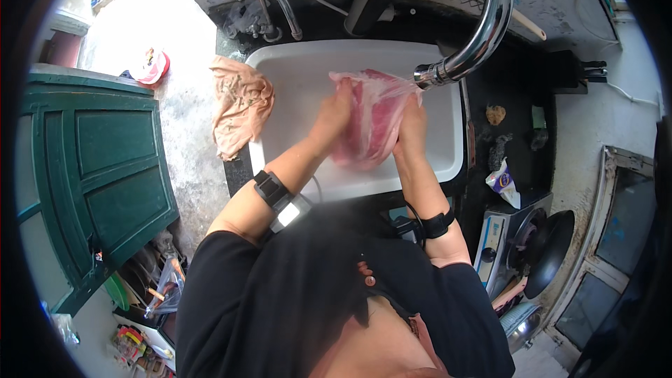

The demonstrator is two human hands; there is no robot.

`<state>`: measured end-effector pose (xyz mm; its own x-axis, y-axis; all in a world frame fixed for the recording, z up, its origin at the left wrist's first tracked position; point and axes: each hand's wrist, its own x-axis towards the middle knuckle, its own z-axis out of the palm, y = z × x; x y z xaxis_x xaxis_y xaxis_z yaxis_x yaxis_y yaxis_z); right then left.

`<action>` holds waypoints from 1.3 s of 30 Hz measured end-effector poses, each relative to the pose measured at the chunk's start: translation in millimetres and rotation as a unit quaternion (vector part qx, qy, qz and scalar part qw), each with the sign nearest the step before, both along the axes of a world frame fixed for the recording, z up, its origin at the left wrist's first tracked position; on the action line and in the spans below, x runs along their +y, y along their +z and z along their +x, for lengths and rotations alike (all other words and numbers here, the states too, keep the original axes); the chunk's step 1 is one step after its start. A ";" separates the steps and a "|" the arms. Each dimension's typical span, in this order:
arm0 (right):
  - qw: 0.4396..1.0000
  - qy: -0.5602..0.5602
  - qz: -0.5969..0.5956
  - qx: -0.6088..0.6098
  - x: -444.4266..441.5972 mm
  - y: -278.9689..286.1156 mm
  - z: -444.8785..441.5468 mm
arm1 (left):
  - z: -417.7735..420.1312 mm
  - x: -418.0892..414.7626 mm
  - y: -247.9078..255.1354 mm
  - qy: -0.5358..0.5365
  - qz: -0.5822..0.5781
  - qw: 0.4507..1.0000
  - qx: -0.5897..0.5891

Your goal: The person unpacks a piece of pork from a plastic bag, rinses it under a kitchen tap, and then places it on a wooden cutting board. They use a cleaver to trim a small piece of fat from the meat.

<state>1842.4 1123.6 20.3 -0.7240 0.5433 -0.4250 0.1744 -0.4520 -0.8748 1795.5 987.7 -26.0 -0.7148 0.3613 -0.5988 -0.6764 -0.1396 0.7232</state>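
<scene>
A broad slab of raw meat (370,121), pink with whitish streaks of fat and membrane, is held up over the white sink basin (294,168). My left hand (338,105) grips its upper left edge. On the opposite edge, my right hand (412,123) has hold of the upper right part; some of its fingers are hidden. The chrome spout of a curved faucet (488,37) ends right by the slab's upper right corner. Whether water runs from it I cannot tell. The lower end of the slab hangs inside the basin.
A crumpled peach cloth (241,107) drapes over the basin's left rim. Behind stands a second, thinner faucet (278,0). On the black counter at right lie a scrubber (499,152) and a plastic packet (504,184), near a gas stove (493,252) with a wok (548,254).
</scene>
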 end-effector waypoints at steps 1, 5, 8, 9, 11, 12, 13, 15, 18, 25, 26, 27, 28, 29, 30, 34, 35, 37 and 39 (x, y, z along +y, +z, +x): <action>0.998 -0.034 -0.057 -0.020 -0.6 6.6 -0.7 | 0.4 -0.4 -0.3 0.009 0.047 0.999 -0.024; 0.984 -0.078 -0.157 -0.028 5.1 5.2 2.2 | -0.2 -6.6 12.2 -0.009 0.190 0.980 -0.057; 0.978 -0.050 -0.204 -0.008 17.4 -7.3 7.0 | 16.2 -10.1 8.2 -0.113 0.020 0.953 0.282; 0.983 -0.046 -0.180 -0.004 17.5 -9.4 6.0 | 20.2 -9.8 9.8 -0.148 -0.080 0.885 0.434; 0.991 -0.036 -0.131 0.006 16.6 -14.3 2.3 | 20.7 -8.1 13.9 -0.174 -0.001 0.925 0.338; 0.999 -0.028 0.022 0.025 14.5 -14.5 -0.2 | 21.2 -5.5 13.3 -0.166 0.007 0.936 0.311; 0.983 -0.019 0.175 0.044 12.2 -14.6 -2.4 | 21.5 -3.6 13.4 -0.157 0.015 0.946 0.284; 0.932 0.025 0.357 0.064 7.9 -4.1 -3.5 | 20.7 -4.5 22.3 -0.131 0.015 0.978 0.164; 0.847 0.119 0.513 0.077 4.8 22.7 -0.5 | 20.7 -4.6 24.8 -0.063 0.041 0.990 0.118; 0.660 0.267 0.694 0.105 0.6 37.0 6.8 | 35.3 -7.9 20.1 -0.077 0.031 0.967 0.239; 0.681 0.287 0.663 0.122 -3.2 39.1 2.6 | 37.8 -7.1 20.0 -0.096 0.024 0.968 0.229; 0.691 0.298 0.650 0.108 -3.9 36.0 -1.3 | 37.9 -5.2 24.1 -0.116 0.018 0.968 0.222; 0.700 0.308 0.637 0.094 -3.5 29.9 -4.5 | 38.4 -3.1 27.0 -0.136 0.011 0.967 0.215; 0.710 0.319 0.623 0.080 -1.4 23.2 -7.3 | 40.5 0.4 22.7 -0.128 0.023 0.966 0.225; 0.683 0.329 0.651 0.039 1.3 14.9 -9.8 | 44.2 3.5 13.1 -0.119 0.033 0.965 0.233; 0.780 0.277 0.554 -0.092 23.5 -18.1 -15.6 | 51.2 9.0 13.4 -0.069 0.068 0.979 0.179; 0.843 0.235 0.470 -0.114 30.7 -26.9 -17.6 | 51.0 9.4 12.0 -0.083 0.049 0.981 0.170; 0.928 0.164 0.328 -0.060 46.3 -64.5 -22.4 | 48.1 10.1 8.0 -0.117 0.009 0.982 0.151; 0.974 0.110 0.189 -0.058 43.5 -68.7 -27.8 | 49.0 8.5 1.8 -0.115 0.004 0.983 0.140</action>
<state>1814.6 1167.1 -48.4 -0.7990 0.5150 -0.3104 0.3386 -0.0412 -0.9400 1844.5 996.2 -24.2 -0.7502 0.5364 -0.3866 -0.4653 -0.0128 0.8851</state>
